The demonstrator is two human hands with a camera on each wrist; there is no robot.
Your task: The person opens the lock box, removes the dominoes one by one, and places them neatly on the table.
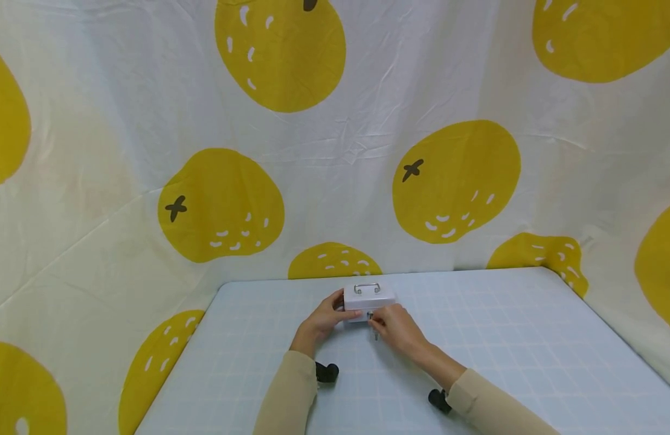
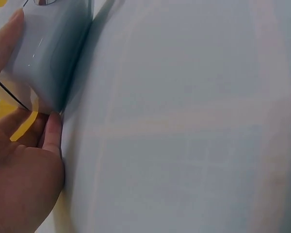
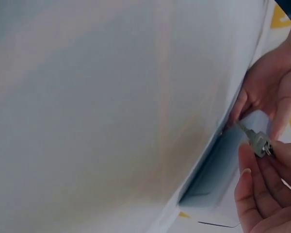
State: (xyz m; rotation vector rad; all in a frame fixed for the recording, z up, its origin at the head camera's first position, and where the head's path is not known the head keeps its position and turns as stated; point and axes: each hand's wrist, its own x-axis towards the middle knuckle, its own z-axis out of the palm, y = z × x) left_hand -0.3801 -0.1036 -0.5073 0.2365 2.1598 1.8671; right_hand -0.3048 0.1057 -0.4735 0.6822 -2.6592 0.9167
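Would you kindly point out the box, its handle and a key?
Box (image 1: 370, 304): head view, upper front face.
Handle (image 1: 367, 284): head view, top bar.
Key (image 3: 257, 142): right wrist view, grey head.

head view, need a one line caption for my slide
Left hand grips a white box on a table while the right hand holds a key at its front.

And here's the tabletop, pale blue, faint light lines crisscrossing it, far corners rounded; sitting directly on it, close to that far edge, one small white box; it's upright on its base, metal handle uppermost.
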